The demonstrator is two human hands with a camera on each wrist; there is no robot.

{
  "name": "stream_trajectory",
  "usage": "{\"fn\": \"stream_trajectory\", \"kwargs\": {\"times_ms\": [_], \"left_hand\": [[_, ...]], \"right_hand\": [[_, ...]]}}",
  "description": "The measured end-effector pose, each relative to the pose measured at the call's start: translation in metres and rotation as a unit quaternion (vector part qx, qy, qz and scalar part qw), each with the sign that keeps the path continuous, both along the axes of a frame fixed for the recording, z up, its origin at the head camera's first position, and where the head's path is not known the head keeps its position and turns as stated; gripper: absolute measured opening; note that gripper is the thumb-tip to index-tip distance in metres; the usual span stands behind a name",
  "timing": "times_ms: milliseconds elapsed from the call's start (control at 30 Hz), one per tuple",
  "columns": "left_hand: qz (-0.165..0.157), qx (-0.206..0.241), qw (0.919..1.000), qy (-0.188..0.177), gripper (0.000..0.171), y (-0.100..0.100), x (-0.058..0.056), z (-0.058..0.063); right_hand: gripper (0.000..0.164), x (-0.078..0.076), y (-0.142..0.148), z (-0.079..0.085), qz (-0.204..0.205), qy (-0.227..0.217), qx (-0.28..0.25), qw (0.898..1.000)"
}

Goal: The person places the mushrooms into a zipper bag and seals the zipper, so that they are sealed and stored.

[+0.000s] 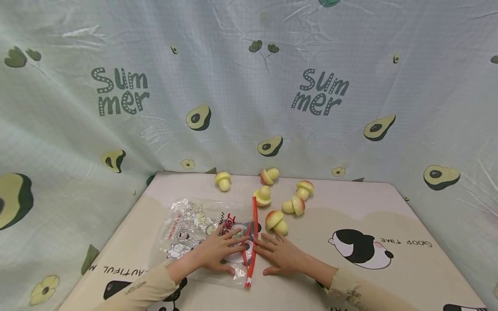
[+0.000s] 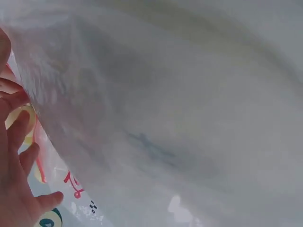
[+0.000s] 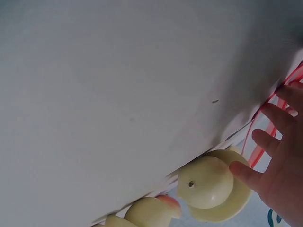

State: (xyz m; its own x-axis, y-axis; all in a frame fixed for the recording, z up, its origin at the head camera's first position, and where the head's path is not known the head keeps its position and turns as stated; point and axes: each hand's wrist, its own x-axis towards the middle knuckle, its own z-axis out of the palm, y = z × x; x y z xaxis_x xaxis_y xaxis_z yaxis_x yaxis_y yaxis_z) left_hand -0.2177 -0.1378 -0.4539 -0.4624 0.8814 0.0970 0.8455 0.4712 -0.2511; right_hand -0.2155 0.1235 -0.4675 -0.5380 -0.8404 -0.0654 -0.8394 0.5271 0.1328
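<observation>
Resting with straight fingers spread wide, the left hand (image 1: 219,250) lies on a clear plastic bag (image 1: 194,231) low and left of centre; the right hand (image 1: 285,255), fingers likewise spread, is at its red edge (image 1: 255,216), below six yellow mushroom-shaped pieces (image 1: 275,220).

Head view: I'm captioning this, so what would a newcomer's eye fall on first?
Probably the clear, red-edged bag under the left hand. Next come six yellow mushroom-shaped toys on the table, beyond the bag and to its right. Behind hangs pale cloth printed with avocados.
</observation>
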Motion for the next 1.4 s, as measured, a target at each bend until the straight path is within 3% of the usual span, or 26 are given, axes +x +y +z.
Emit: {"fn": "stream_trajectory", "kwargs": {"times_ms": [367, 667, 1000, 1400], "left_hand": [[-0.057, -0.031, 0.9974, -0.032, 0.065, 0.0051, -0.001, 0.0051], [-0.045, -0.047, 0.9973, -0.033, 0.058, 0.0052, 0.0, 0.0042], [-0.057, -0.048, 0.997, 0.022, 0.05, -0.0004, 0.0, 0.0027], [-0.041, -0.046, 0.9979, -0.02, 0.045, -0.0037, 0.005, 0.0045]], "right_hand": [[0.066, -0.002, 0.0011, -0.0034, 0.018, 0.0, -0.015, 1.0], [0.066, -0.0018, 0.0017, -0.0031, 0.015, -0.007, -0.013, 1.0], [0.06, -0.0035, 0.0037, -0.0022, 0.031, 0.015, -0.019, 0.999], [0.057, -0.0044, 0.0051, -0.0015, 0.037, 0.023, -0.019, 0.999]]}}
